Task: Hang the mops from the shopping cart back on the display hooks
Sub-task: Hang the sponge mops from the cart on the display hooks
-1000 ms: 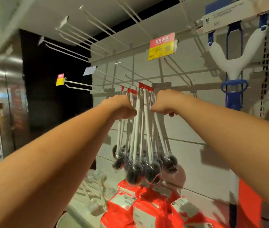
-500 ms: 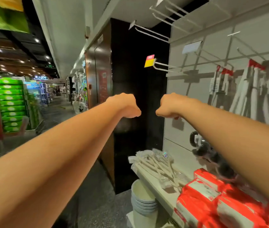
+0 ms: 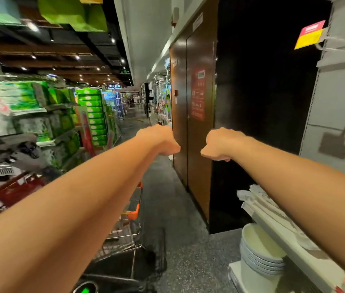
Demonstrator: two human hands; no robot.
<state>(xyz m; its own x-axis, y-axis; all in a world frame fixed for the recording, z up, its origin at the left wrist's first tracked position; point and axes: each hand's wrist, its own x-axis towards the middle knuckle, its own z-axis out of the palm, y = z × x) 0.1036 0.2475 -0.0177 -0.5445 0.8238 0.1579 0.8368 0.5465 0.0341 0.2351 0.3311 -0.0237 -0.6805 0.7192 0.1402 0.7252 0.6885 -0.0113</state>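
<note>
Both hands are clenched and empty, left hand (image 3: 160, 140) and right hand (image 3: 220, 144) held forward near the shopping cart (image 3: 129, 227), probably readied to fetch a mop; no mop is visible.

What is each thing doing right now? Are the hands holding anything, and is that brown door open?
left hand: curled in a fist, holding nothing.
right hand: curled in a fist, holding nothing.
shopping cart: upright, mostly hidden behind the left arm.
brown door: closed.
white bowls: stacked, top one empty.
price tag: tilted, too blurred to read.
</note>
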